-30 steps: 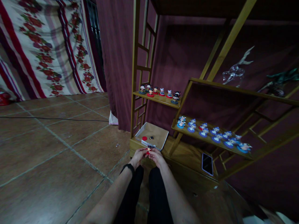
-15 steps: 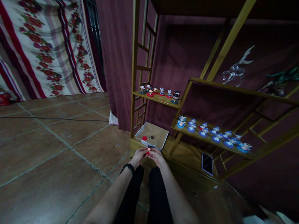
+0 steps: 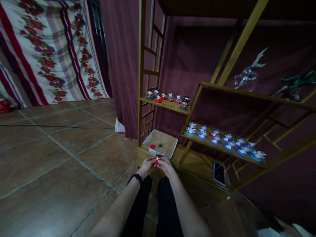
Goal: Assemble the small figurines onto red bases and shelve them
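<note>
A small figurine (image 3: pixel 157 158) with dark hair and a red base is held upright between both hands, just in front of the shelf. My left hand (image 3: pixel 147 166) closes its fingertips on the figurine's left side. From the other side my right hand (image 3: pixel 167 166) grips it too. Right behind them lies a shallow cardboard box (image 3: pixel 169 140) with a red disc (image 3: pixel 152 146) and a small dark piece (image 3: pixel 160 145) inside. Part of the figurine's base is covered by my fingers.
The wooden shelf unit (image 3: pixel 142 65) carries several dark-haired and grey figurines (image 3: pixel 170 97) on its upper left board. Several blue-based figurines (image 3: pixel 215 140) line the middle board. A phone (image 3: pixel 219 173) lies at the lower right, and a clear glass deer (image 3: pixel 248 77) stands higher up.
Both hands keep hold of the figurine in almost the same spot. The view has shifted very slightly; nothing else has visibly moved.
</note>
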`<state>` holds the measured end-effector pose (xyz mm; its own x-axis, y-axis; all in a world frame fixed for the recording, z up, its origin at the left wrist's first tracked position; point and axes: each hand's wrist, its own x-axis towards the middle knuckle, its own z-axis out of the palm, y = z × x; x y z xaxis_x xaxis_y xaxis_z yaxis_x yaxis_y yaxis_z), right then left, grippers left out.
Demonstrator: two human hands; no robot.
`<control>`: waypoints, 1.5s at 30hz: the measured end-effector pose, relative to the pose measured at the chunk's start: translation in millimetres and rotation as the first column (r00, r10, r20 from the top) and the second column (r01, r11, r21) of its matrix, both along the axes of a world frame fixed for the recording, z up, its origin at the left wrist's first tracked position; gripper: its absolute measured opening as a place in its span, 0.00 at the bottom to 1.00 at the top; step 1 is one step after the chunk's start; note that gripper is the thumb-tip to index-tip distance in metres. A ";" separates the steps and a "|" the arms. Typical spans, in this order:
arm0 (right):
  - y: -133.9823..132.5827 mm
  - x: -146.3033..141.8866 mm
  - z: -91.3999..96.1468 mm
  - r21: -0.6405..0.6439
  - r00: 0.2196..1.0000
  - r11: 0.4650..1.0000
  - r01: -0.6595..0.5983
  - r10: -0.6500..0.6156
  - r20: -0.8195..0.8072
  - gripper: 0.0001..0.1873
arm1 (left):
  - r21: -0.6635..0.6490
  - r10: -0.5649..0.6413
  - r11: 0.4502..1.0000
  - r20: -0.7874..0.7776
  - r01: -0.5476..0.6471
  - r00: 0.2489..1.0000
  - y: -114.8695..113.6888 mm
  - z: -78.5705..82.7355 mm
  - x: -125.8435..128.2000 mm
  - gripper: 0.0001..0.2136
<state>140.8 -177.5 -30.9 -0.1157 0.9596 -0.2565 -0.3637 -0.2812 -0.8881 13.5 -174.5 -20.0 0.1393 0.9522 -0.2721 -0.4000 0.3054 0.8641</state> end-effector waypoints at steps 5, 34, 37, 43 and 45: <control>1.9 -0.7 -2.3 -0.020 1.000 1.000 0.020 -0.020 0.000 0.15 | 0.001 0.020 1.000 -0.017 -0.020 1.000 0.1 -0.9 0.2 0.10; -2.9 0.1 6.7 0.056 0.990 0.998 0.018 -0.010 -0.140 0.21 | 0.014 0.127 0.992 0.023 -0.127 0.992 0.6 -1.6 -1.5 0.10; -2.0 0.6 4.4 0.042 0.990 0.999 0.024 -0.018 -0.142 0.21 | 0.014 0.133 0.991 0.030 -0.133 0.991 1.8 -3.6 -2.3 0.10; -0.6 3.6 1.6 0.007 0.981 0.998 0.066 -0.063 -0.185 0.17 | 0.017 0.176 0.984 0.053 -0.177 0.983 4.2 -7.9 -3.5 0.11; -0.4 4.3 -0.7 0.007 0.974 0.996 0.091 -0.087 -0.208 0.17 | 0.018 0.184 0.983 0.057 -0.185 0.981 3.8 -7.6 -3.6 0.11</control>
